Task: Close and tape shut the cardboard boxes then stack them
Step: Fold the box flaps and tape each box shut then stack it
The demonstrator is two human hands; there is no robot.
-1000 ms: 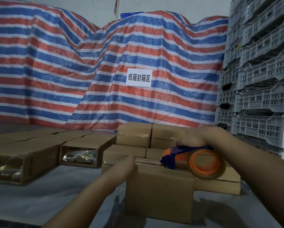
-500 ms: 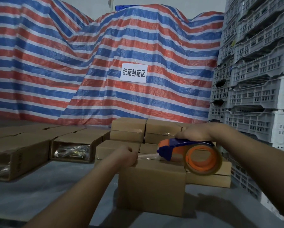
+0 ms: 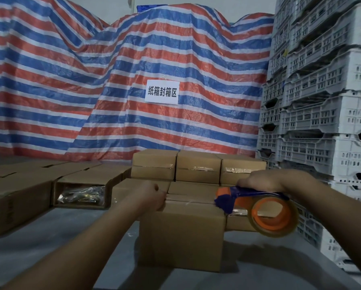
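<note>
With the left hand (image 3: 152, 195) curled, pinning the tape end at the left top edge of the cardboard box (image 3: 181, 233) and the right hand (image 3: 263, 182) gripping the tape dispenser (image 3: 257, 208) at its right edge, any slack likely wrinkles the seal.

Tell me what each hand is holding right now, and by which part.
Right hand grips the blue-and-orange tape dispenser by its top handle. Left hand presses, fingers curled, on the brown cardboard box's top left edge; whether it pinches tape cannot be told.

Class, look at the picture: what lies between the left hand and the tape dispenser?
In the head view, the box's top, with a tape strip on its seam, spans from the left hand to the tape dispenser.
</note>
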